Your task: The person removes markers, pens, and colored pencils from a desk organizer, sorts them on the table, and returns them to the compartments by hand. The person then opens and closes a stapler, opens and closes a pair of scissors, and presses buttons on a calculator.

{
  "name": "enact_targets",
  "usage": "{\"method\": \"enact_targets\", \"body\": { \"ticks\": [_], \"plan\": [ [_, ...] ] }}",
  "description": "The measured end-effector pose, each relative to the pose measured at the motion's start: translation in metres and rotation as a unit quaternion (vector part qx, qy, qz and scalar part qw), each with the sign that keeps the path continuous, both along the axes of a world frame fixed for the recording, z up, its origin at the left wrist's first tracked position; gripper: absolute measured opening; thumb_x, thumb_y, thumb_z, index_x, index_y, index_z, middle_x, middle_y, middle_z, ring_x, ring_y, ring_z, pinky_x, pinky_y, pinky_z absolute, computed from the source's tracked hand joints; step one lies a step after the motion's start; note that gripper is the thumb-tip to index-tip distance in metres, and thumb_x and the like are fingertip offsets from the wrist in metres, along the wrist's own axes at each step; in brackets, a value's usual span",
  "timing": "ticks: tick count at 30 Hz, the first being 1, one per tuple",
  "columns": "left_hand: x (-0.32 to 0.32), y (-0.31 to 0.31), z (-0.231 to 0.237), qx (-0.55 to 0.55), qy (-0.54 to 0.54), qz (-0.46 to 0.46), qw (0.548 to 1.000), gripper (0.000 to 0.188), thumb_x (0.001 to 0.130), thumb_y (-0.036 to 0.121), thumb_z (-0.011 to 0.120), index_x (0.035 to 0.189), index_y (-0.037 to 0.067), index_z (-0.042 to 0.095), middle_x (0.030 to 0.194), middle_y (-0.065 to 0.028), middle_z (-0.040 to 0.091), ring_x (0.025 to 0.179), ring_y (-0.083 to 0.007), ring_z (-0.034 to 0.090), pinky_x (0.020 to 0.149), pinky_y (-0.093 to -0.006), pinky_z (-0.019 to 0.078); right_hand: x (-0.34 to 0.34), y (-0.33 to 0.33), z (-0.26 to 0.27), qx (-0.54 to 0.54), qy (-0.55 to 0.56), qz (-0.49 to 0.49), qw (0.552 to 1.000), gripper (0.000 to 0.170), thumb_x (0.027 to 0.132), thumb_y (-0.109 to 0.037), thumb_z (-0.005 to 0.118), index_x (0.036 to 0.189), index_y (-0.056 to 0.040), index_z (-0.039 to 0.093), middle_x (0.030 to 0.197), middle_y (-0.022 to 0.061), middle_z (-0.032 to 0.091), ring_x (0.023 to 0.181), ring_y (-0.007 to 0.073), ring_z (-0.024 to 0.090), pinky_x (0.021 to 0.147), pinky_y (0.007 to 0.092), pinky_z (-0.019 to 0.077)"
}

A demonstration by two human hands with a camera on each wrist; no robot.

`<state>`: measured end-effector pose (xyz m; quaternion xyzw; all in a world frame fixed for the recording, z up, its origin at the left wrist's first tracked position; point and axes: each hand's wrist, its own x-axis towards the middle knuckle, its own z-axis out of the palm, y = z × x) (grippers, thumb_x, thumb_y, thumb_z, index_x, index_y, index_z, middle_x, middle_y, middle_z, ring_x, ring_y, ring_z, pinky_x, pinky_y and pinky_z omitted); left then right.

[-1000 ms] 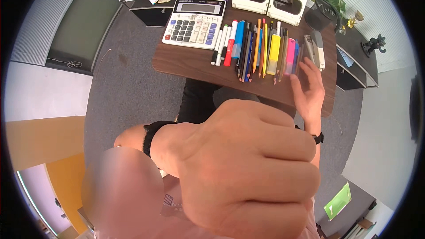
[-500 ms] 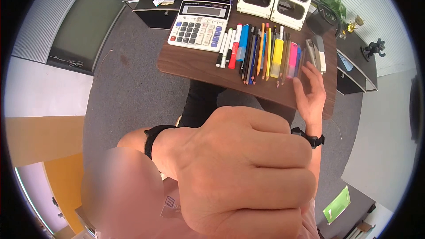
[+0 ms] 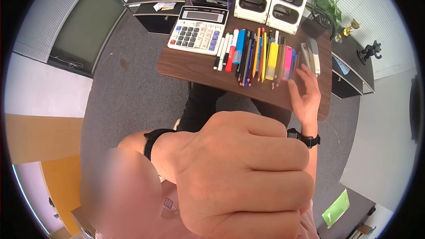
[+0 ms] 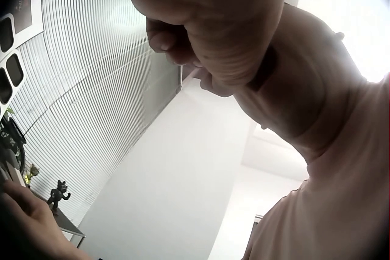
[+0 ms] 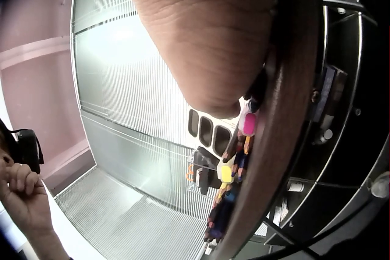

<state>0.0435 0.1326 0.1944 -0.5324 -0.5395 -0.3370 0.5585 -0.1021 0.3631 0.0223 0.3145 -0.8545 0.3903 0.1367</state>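
Note:
The left hand (image 3: 243, 172) looms large in the head view, raised close to the camera with its fingers curled and nothing seen in them. In the right wrist view the left hand (image 5: 27, 196) is held up at the lower face. The right hand (image 3: 306, 99) rests at the desk's right front part, fingers loosely bent and apart. Its fingertips lie beside the right end of a row of pens, near a pink highlighter (image 3: 287, 57) and a grey-and-white stapler (image 3: 313, 55). Whether they touch a pen cannot be told. A yellow highlighter (image 3: 272, 59) and several pencils (image 3: 256, 59) lie further left.
On the brown desk (image 3: 186, 68), a calculator (image 3: 197, 33) lies left of the markers (image 3: 230, 53). White compartment racks (image 3: 270, 2) stand at the back, with a dark pen holder (image 3: 314, 24) and a plant (image 3: 325, 2) to their right.
The head view has shifted slightly, so the desk and its things sit a little lower in it. Both hands keep nearly the same pose.

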Motion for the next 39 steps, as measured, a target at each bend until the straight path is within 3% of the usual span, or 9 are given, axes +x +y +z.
{"method": "enact_targets", "body": {
  "ticks": [4,6,18,25,27,28,30,39],
  "plan": [
    [0.009,0.011,0.004,0.007,0.006,0.013,1.0,0.038,0.077,-0.002,0.089,0.077,0.009,0.053,0.075,-0.0063,0.056,0.058,-0.0197,0.054,0.048,-0.031,0.0381,-0.002,0.002,-0.003,-0.004,0.005,0.001,1.0,0.042,0.105,-0.021,0.083,0.141,-0.0005,0.078,0.159,0.023,0.069,0.144,0.0424,0.07,0.118,0.0464,0.0559],
    [0.03,0.019,0.02,0.064,-0.157,0.004,0.985,0.029,0.091,-0.007,0.077,0.074,0.006,0.058,0.072,-0.0086,0.062,0.057,-0.022,0.058,0.049,-0.0305,0.0443,-0.002,0.002,-0.003,-0.007,0.009,0.004,1.0,0.042,0.105,-0.021,0.084,0.141,-0.0009,0.078,0.159,0.0227,0.069,0.144,0.0423,0.07,0.118,0.0464,0.0559],
    [0.039,0.009,0.07,-0.054,-0.25,0.137,0.957,0.041,0.069,-0.002,0.094,0.078,0.008,0.056,0.076,-0.0034,0.058,0.062,-0.0248,0.056,0.051,-0.036,0.0343,0.002,-0.001,-0.004,-0.031,-0.005,-0.023,0.999,0.042,0.1,-0.022,0.087,0.136,-0.0021,0.08,0.155,0.0196,0.073,0.139,0.0425,0.072,0.114,0.0474,0.0584],
    [-0.005,-0.049,0.065,-0.023,-0.249,0.19,0.95,0.039,0.079,-0.013,0.089,0.082,0.01,0.057,0.076,0.0016,0.059,0.066,-0.0161,0.055,0.06,-0.0309,0.0369,0.001,-0.001,-0.003,-0.019,0.011,-0.028,0.999,0.041,0.099,-0.025,0.087,0.134,-0.0029,0.082,0.154,0.0182,0.074,0.136,0.0419,0.074,0.112,0.0479,0.0595],
    [-0.005,-0.069,0.053,-0.078,-0.357,0.261,0.893,0.037,0.089,-0.01,0.087,0.081,0.009,0.057,0.077,0.0026,0.059,0.068,-0.0107,0.053,0.062,-0.0283,0.0367,0.002,-0.001,-0.002,-0.021,0.005,-0.032,0.999,0.041,0.099,-0.024,0.087,0.134,-0.0028,0.082,0.154,0.0183,0.074,0.136,0.0418,0.074,0.112,0.0478,0.0596],
    [-0.006,-0.075,0.044,-0.079,-0.359,0.255,0.894,0.037,0.089,-0.01,0.087,0.081,0.009,0.057,0.077,0.0026,0.059,0.068,-0.0107,0.053,0.062,-0.0283,0.0367,0.002,-0.001,-0.001,-0.024,0.0,-0.032,0.999,0.042,0.099,-0.024,0.087,0.134,-0.0027,0.081,0.153,0.0185,0.074,0.136,0.0417,0.074,0.112,0.0478,0.0597],
    [-0.007,-0.088,0.022,-0.031,-0.439,0.307,0.844,0.037,0.095,0.007,0.09,0.078,0.008,0.057,0.068,0.0014,0.053,0.062,-0.01,0.049,0.057,-0.0287,0.0391,0.003,0.0,-0.001,-0.028,-0.001,-0.036,0.999,0.042,0.099,-0.023,0.087,0.135,-0.0024,0.081,0.153,0.0186,0.074,0.136,0.0416,0.074,0.113,0.0474,0.0597],
    [0.014,-0.17,-0.112,0.126,-0.592,0.32,0.729,0.042,0.109,0.013,0.084,0.077,0.005,0.056,0.072,0.0093,0.054,0.071,-0.0022,0.045,0.06,-0.0268,0.0389,0.002,0.002,-0.001,-0.081,0.022,-0.031,0.996,0.038,0.101,-0.017,0.086,0.134,0.0003,0.08,0.147,0.0192,0.077,0.133,0.039,0.076,0.112,0.0454,0.0597]
  ]
}}
